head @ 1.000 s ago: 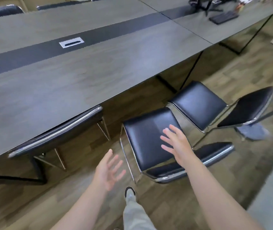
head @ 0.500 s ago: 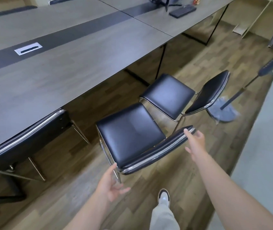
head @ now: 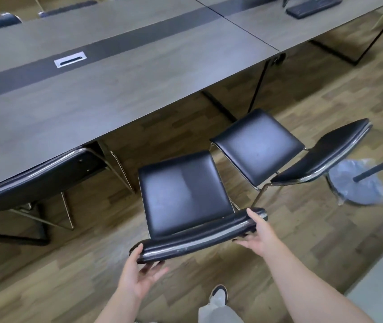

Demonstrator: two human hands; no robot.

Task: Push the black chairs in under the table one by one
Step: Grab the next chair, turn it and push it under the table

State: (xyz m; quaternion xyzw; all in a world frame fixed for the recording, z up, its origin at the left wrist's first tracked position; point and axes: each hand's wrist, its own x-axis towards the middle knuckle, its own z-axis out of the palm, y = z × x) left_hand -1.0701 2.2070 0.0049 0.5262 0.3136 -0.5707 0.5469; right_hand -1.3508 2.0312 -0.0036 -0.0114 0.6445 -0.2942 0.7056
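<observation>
A black chair with a chrome frame stands out from the long grey table, its seat facing the table edge. My left hand cups the left end of its backrest, thumb on top and fingers underneath. My right hand holds the right end of the same backrest. A second black chair stands to the right, also away from the table and turned at an angle. A third black chair on the left sits pushed in, with its backrest against the table edge.
A round fan base wrapped in plastic with a dark pole stands on the wood floor right of the second chair. Black table legs run down beyond the chairs. A keyboard lies on the far table. My shoe is below the backrest.
Both hands have gone from open in the air to the two ends of the near chair's backrest. The view has swung so the chair now faces the table squarely.
</observation>
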